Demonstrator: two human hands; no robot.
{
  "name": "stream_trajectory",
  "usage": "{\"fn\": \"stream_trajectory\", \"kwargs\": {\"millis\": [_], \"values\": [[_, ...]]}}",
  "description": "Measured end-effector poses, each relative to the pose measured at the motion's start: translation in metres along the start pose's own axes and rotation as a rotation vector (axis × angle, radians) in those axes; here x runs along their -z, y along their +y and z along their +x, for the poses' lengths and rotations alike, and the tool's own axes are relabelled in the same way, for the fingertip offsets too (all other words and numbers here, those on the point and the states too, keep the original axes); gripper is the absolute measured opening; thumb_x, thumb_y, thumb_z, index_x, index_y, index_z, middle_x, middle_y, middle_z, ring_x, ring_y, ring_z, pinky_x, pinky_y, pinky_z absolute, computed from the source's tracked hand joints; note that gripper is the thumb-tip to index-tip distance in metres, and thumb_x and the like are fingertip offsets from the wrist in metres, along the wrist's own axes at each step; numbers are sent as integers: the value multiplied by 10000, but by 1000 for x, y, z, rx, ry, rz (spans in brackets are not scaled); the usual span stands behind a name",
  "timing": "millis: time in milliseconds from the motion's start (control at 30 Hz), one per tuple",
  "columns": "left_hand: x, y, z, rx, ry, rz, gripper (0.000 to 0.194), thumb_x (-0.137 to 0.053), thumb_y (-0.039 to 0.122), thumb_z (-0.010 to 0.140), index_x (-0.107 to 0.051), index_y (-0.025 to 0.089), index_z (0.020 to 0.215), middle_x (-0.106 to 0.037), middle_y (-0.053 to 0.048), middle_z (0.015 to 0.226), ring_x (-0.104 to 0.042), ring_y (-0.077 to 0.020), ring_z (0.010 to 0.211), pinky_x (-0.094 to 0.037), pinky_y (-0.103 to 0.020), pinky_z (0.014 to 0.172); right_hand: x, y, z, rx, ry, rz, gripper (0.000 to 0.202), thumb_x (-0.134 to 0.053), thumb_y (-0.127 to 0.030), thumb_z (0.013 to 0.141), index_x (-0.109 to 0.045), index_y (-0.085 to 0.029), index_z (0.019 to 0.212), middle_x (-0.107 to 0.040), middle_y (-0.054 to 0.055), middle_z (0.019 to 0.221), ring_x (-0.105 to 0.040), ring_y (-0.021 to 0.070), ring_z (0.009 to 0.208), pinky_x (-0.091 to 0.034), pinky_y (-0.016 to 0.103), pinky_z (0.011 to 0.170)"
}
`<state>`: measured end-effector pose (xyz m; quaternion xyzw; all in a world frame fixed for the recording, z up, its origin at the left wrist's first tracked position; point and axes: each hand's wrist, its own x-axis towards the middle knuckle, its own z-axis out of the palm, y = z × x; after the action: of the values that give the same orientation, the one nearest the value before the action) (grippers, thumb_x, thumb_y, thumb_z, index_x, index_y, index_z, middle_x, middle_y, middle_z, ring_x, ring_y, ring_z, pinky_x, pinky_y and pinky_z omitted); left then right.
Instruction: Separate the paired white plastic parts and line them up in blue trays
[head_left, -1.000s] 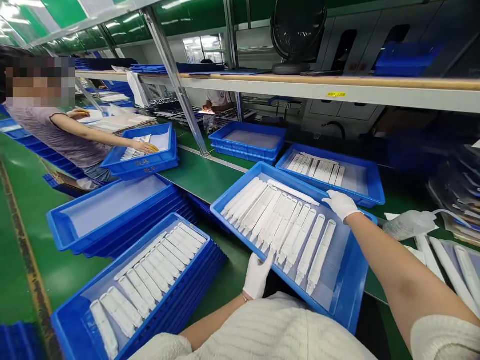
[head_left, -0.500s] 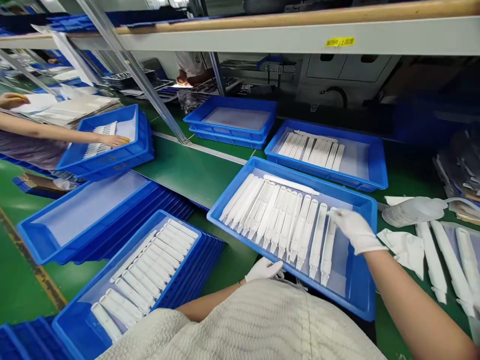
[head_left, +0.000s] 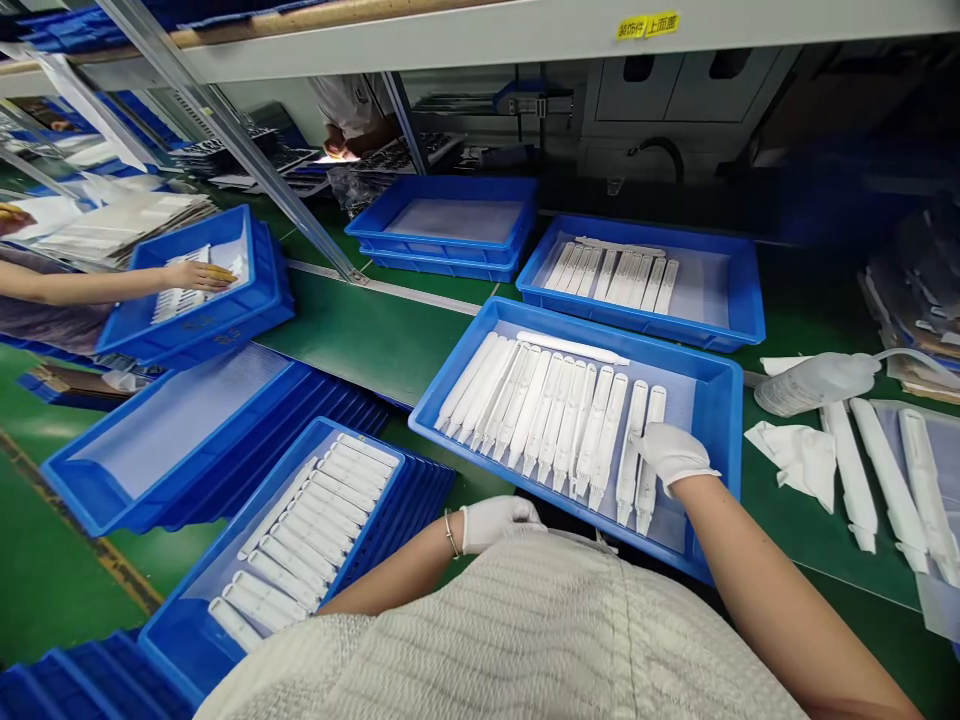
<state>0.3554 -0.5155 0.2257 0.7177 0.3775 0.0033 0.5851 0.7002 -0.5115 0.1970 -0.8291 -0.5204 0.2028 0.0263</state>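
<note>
In front of me a blue tray [head_left: 577, 318] holds a row of long white plastic parts [head_left: 536, 400], with one more lying crosswise behind them. My right hand [head_left: 671, 455], in a white glove, is at the right end of this row. Its fingers are closed on the edge of the last white plastic part [head_left: 654, 420], about halfway down. My left hand [head_left: 501, 522], also gloved, is near the tray's front edge beside my light ribbed garment [head_left: 510, 630]. Its fingers are curled together, and whatever they may hold is hidden.
At lower left a stacked tray [head_left: 330, 430] holds more white parts. Behind mine stand another filled tray [head_left: 720, 285] and a tray stack [head_left: 442, 210]. A squeeze bottle [head_left: 817, 383] and cloth [head_left: 795, 460] lie right. A co-worker's hand [head_left: 199, 275] reaches into a tray at left.
My right hand has moved from the part's far end down toward its middle. My left hand has drawn slightly left, off the tray's front edge. The view has shifted slightly.
</note>
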Motion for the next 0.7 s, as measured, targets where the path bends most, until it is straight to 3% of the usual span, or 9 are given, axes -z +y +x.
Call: {"fn": "stream_trajectory", "kwargs": {"millis": [167, 300, 500, 633, 700], "values": [[2, 27, -14, -65, 40, 90, 466, -637, 620, 865, -737, 166, 830, -726, -59, 883, -641, -186, 852, -480, -263, 793, -3, -4, -4, -33, 27, 46, 384, -508, -298, 953, -775, -83, 1127, -703, 271, 1210, -691, 370, 1135, -514, 429, 930], [-3, 52, -8, -170, 19, 111, 441, -579, 572, 917, -725, 161, 848, -742, -82, 918, -668, -195, 874, -499, -281, 833, -10, -6, -9, -44, 75, 130, 405, -489, -307, 938, -752, -65, 1129, -705, 277, 1189, -686, 388, 1126, -509, 441, 918], [-9, 83, 25, -263, 140, 59, 392, -669, 552, 861, -737, 166, 857, -746, -87, 920, -683, -210, 888, -520, -306, 852, -1, 11, -17, -32, 155, 387, 276, -554, -338, 850, -717, -128, 926, -751, 208, 961, -708, 349, 966, -517, 391, 821], [-18, 98, 53, -305, 220, -213, 429, -753, 561, 818, -734, 163, 980, -733, -140, 1098, -689, -243, 1034, -525, -354, 932, 24, 30, -27, 82, 224, 677, 311, -438, -427, 913, -636, -192, 862, -713, 109, 764, -691, 251, 728, -526, 339, 680], [-28, 106, 67, -304, 168, -387, 496, -806, 562, 784, -719, 164, 1069, -700, -164, 1219, -668, -262, 1150, -489, -397, 1039, 35, 38, -37, 173, 271, 822, 420, -338, -539, 959, -611, -221, 935, -702, 82, 779, -678, 234, 696, -536, 335, 637]]}}
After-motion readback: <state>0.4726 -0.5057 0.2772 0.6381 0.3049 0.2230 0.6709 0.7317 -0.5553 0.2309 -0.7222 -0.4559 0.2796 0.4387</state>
